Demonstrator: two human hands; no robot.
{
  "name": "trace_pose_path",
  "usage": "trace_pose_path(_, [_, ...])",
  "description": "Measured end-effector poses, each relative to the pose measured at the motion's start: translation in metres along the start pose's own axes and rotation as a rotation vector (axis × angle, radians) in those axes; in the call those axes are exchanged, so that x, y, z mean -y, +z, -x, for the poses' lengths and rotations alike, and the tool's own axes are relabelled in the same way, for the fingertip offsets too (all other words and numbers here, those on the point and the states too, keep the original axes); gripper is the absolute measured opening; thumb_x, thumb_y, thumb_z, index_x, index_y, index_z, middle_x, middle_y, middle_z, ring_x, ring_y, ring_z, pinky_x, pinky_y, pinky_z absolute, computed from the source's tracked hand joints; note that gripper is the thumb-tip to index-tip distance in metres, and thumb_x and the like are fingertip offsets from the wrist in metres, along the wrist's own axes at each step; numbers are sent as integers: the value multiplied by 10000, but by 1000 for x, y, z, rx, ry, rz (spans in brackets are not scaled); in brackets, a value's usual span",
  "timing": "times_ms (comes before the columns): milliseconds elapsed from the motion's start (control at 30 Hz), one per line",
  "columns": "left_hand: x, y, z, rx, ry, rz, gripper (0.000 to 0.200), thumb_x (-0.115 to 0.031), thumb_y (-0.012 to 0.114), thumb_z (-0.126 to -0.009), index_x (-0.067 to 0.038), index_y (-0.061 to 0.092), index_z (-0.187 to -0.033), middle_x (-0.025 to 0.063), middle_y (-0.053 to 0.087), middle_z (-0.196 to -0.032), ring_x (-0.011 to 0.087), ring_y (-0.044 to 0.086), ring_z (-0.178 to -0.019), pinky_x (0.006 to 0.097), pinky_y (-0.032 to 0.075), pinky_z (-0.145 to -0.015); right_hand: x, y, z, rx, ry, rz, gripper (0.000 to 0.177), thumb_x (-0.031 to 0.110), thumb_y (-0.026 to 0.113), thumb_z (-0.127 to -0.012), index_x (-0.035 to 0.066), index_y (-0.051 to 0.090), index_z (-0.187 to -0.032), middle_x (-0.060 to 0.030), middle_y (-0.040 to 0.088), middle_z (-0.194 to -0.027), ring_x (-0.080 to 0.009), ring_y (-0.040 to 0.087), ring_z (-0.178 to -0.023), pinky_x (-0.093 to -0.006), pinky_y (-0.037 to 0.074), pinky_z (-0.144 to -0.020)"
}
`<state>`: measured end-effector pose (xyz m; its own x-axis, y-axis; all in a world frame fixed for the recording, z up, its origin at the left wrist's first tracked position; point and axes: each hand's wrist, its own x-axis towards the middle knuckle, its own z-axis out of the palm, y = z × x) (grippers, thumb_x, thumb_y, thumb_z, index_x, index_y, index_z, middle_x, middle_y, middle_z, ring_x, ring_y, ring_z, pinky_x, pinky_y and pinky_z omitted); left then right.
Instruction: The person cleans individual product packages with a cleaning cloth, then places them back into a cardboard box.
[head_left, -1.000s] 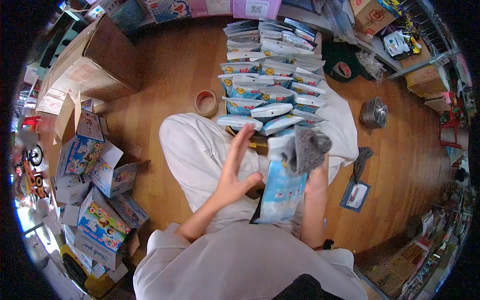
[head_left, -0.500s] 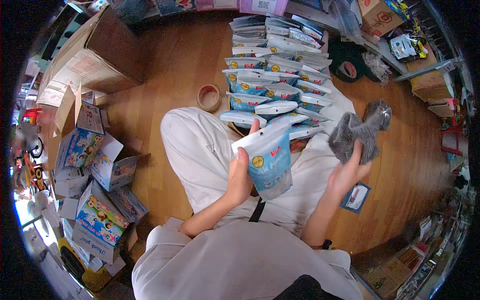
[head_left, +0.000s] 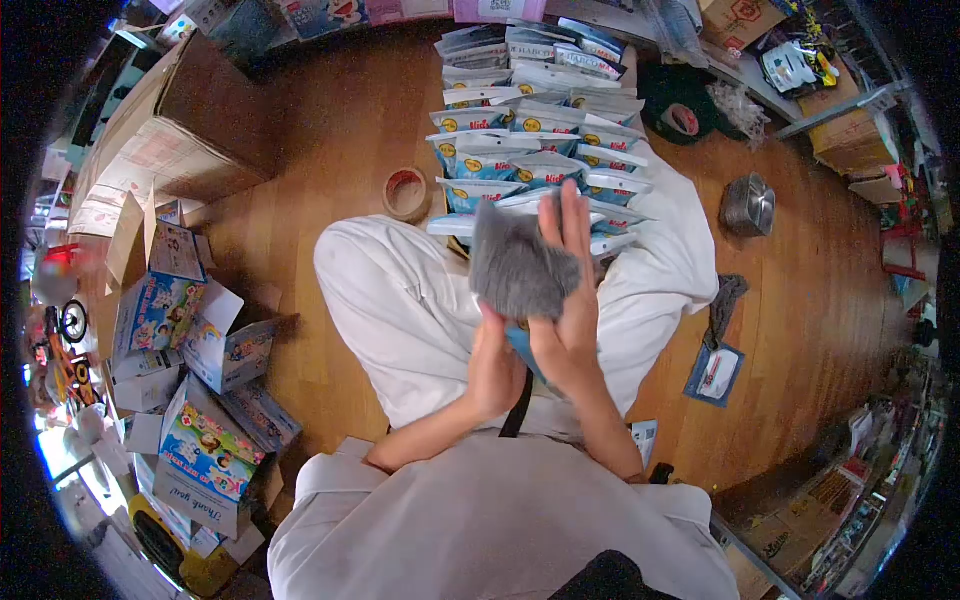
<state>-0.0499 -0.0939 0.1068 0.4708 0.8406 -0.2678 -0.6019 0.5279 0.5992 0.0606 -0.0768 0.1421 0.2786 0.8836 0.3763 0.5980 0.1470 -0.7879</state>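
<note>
In front of my lap, my left hand (head_left: 492, 370) grips a blue plastic pouch (head_left: 522, 345), most of it hidden behind a grey fuzzy cloth (head_left: 522, 262). My right hand (head_left: 568, 320) holds that cloth against the pouch's face, two fingers stretched upward and the thumb low on the cloth. Just beyond my hands, several rows of similar blue and white pouches (head_left: 490, 160) stand upright, packed close together between my knees.
A tape roll (head_left: 405, 194) lies left of the pouches. At right are a metal tin (head_left: 748, 205), a dark grey cloth (head_left: 726, 308) and a blue-edged packet (head_left: 714, 374). Opened printed boxes (head_left: 208, 445) and a large carton (head_left: 190, 130) occupy the left.
My right hand has swung left from beside the metal tin, bringing the grey cloth onto the pouch. My left hand keeps hold of the pouch, whose printed front is now covered.
</note>
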Motion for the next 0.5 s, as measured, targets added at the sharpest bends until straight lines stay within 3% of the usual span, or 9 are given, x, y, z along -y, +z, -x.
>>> trace_pose_path(100, [-27,19,-28,25,152,67,613,-494,311,-989,-103,255,-1457,86,370,-1433,220,376,-1300,362,264,-1106,15,9,18,77,-47,227,617,275,470,-875,-18,354,-1405,-217,215,-1511,-412,198,-1392,-501,168,-1114])
trace_pose_path(133, [-35,15,-40,16,125,231,655,-564,296,-962,-143,259,-1462,95,388,-1422,239,415,-1271,378,299,-1091,23,11,35,126,-33,217,631,270,518,-857,-22,361,-1394,-238,227,-1498,-447,207,-1377,-549,173,-1100])
trace_pose_path(167, [-45,-4,-44,-78,-46,318,669,-562,305,-962,-115,260,-1457,110,412,-1403,267,467,-1225,404,357,-1056,23,11,52,126,-40,260,637,271,529,-852,-24,361,-1391,-246,229,-1494,-458,207,-1373,-564,177,-1093])
trace_pose_path(233, [-61,0,-51,-17,50,161,676,-564,322,-958,-90,289,-1439,122,428,-1389,277,508,-1174,419,408,-1013,9,13,82,123,-48,345,648,274,552,-842,-28,361,-1383,-262,232,-1486,-480,208,-1363,-593,183,-1079])
trace_pose_path(333, [-41,5,-46,44,-229,468,668,-555,312,-964,-85,289,-1437,128,407,-1407,270,495,-1201,416,396,-1030,-4,10,68,41,-77,345,665,322,565,-843,-6,365,-1387,-263,231,-1483,-503,228,-1340,-602,200,-1065])
trace_pose_path(367, [-20,-19,-47,326,-360,723,660,-559,359,-950,-89,336,-1413,126,440,-1382,267,489,-1213,408,385,-1042,0,5,53,3,-77,343,663,327,567,-844,-2,371,-1386,-256,231,-1485,-503,232,-1337,-600,205,-1064])
trace_pose_path(433, [-9,9,-25,-65,-156,215,659,-555,385,-944,-86,350,-1405,124,459,-1372,272,462,-1244,400,346,-1073,20,-8,25,93,-87,371,720,390,601,-782,76,399,-1397,-200,241,-1498,-489,232,-1338,-602,208,-1064])
trace_pose_path(467, [-13,9,-25,-56,-121,252,669,-538,389,-950,-59,327,-1413,130,451,-1384,279,432,-1272,412,301,-1101,29,-12,16,157,-86,412,744,435,588,-773,94,395,-1405,-184,237,-1505,-484,226,-1342,-604,204,-1066])
trace_pose_path(500, [-21,5,-32,153,-163,379,660,-523,376,-959,-50,320,-1415,135,445,-1390,277,426,-1278,417,290,-1106,33,-13,12,223,-84,449,768,480,574,-764,112,391,-1412,-168,233,-1511,-479,220,-1347,-606,199,-1069])
